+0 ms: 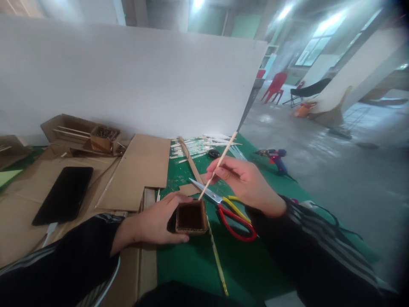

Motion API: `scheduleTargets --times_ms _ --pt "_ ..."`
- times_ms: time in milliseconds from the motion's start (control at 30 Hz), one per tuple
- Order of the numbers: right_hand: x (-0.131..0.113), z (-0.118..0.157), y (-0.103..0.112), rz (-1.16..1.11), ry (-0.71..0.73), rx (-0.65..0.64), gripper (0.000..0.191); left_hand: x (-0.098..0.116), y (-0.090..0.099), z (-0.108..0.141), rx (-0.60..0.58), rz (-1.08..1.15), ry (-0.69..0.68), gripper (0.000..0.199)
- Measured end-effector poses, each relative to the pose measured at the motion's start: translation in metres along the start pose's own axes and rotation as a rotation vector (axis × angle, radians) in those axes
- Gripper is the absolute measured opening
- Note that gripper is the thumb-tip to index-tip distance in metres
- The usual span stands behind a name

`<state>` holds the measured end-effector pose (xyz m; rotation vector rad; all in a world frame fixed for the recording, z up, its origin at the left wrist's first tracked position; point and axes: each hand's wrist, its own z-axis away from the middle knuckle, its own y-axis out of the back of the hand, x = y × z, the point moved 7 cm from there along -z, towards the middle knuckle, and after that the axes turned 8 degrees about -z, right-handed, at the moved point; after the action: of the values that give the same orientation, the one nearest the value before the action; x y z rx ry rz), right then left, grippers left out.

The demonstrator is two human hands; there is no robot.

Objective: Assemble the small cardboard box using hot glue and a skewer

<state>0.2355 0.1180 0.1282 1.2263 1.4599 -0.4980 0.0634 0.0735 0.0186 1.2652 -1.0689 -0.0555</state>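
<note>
My left hand (162, 218) grips a small open-topped cardboard box (192, 230) from its left side, thumb at the near edge and fingers at the far edge. Between the thumb and fingers of my right hand (238, 177) is a thin wooden stick (223, 154), slanting down to the left. Its lower end meets or nearly meets the box's far right corner. Red-and-yellow-handled scissors (234, 213) lie partly open just right of the box. A twisted yellowish rod (218, 262) runs from beside the box toward me.
A phone (64, 194) with a cable rests on cardboard at left. Cardboard sheets (137, 170) and a stick-filled cardboard holder (104, 138) stand beyond. Several pale sticks (194, 147) are spread on the green table (252, 273). A glue gun (276, 158) lies at right; a white board (134, 81) stands behind.
</note>
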Motion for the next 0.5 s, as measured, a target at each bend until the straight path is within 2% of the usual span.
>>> scheduleTargets --times_ms 500 --pt "-0.0032 -0.0007 -0.0058 0.169 0.008 0.016 0.029 0.0014 -0.0007 -0.0006 -0.024 -0.021 0.008 0.080"
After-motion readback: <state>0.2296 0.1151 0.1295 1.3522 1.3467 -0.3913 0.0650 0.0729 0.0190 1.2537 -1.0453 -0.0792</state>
